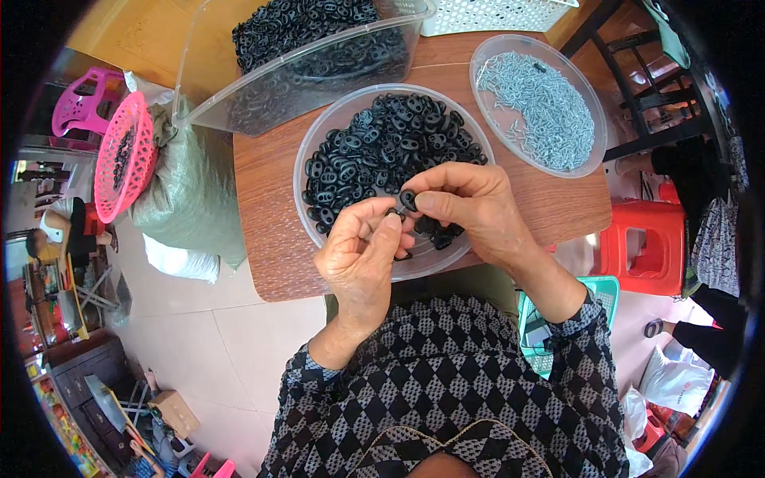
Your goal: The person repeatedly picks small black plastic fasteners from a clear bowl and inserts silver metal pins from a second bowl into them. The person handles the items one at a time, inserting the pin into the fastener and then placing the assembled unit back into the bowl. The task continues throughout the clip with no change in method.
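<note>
Black part: a small black oval piece with holes through it is being pinched at the fingertips of the right hand, just above the near rim of the round bowl.
Right hand: its thumb and forefinger are closing narrowly on the black part, gripping it by its edges so the holes are staying uncovered.
Left hand: the left hand is meeting the right one, its thumb and forefinger pressing together on something small and dark at the part's side; what it is cannot be told at this size.
Handling: the piece is looking like hard moulded plastic, so it is probably light, stiff and a little slick; a fingertip pinch across its narrow sides seems the safest hold, since a loose grip could let it spring away.
Round bowl: a clear round bowl is sitting under both hands, holding a heap of the same black pieces.
Second bowl: a clear bowl, to the right and slightly farther off, is holding a bed of small grey metal pins.
Tub: a clear rectangular tub is leaning tilted behind the round bowl, touching its far side and carrying more black pieces.
Table: the brown table is bearing all three containers.
Surroundings: a pink basket is resting on a grey-green sack at the left, and a red stool is standing at the right.
</note>
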Available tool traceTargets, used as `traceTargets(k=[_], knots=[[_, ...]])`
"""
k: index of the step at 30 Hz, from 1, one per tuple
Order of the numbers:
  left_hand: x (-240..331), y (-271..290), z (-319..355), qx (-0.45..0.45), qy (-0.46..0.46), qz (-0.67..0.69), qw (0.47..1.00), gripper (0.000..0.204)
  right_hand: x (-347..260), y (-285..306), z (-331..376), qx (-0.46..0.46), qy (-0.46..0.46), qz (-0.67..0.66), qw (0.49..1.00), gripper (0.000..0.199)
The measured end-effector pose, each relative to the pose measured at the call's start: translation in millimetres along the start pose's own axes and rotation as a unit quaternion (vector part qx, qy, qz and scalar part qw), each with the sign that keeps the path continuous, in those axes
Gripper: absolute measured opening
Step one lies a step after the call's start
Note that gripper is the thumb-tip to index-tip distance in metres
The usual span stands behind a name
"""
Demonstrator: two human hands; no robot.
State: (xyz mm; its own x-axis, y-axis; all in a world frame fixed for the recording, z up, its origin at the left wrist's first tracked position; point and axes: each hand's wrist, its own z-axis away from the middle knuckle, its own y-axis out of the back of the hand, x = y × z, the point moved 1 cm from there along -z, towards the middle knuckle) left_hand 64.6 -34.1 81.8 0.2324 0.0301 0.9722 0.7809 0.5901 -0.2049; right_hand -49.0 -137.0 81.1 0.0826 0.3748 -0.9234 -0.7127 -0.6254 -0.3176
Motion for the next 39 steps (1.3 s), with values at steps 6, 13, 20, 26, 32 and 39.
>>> traceTargets(k=[6, 13, 20, 26, 32, 39], knots=[[-6.3, -2.0, 0.4, 0.002, -0.023, 0.002, 1.000, 0.015, 4.8, -1.9, 0.8, 0.036, 0.057, 0.078, 0.995, 0.014], [-9.6, -4.1, 1.1, -0.001, -0.043, -0.015, 0.999, 0.020, 9.7, -0.9, 2.5, 0.050, 0.126, 0.140, 0.981, 0.013], [-10.2, -4.0, 2.5, -0.002, -0.086, -0.077, 0.993, 0.022, 10.1, -11.0, 7.2, 0.071, 0.072, 0.074, 0.992, 0.011], [-9.5, -4.2, -0.8, -0.008, -0.037, 0.002, 0.999, 0.023, 14.4, -7.6, 6.1, 0.066, 0.162, 0.182, 0.968, 0.011], [-10.6, -5.8, -0.9, -0.012, 0.002, 0.045, 0.999, 0.026, 20.5, -9.1, 7.6, 0.084, 0.247, 0.253, 0.932, 0.013], [-10.6, -4.8, -0.7, -0.024, 0.003, 0.027, 0.999, 0.025, 17.4, -13.9, 10.9, 0.085, 0.297, 0.321, 0.895, 0.024]])
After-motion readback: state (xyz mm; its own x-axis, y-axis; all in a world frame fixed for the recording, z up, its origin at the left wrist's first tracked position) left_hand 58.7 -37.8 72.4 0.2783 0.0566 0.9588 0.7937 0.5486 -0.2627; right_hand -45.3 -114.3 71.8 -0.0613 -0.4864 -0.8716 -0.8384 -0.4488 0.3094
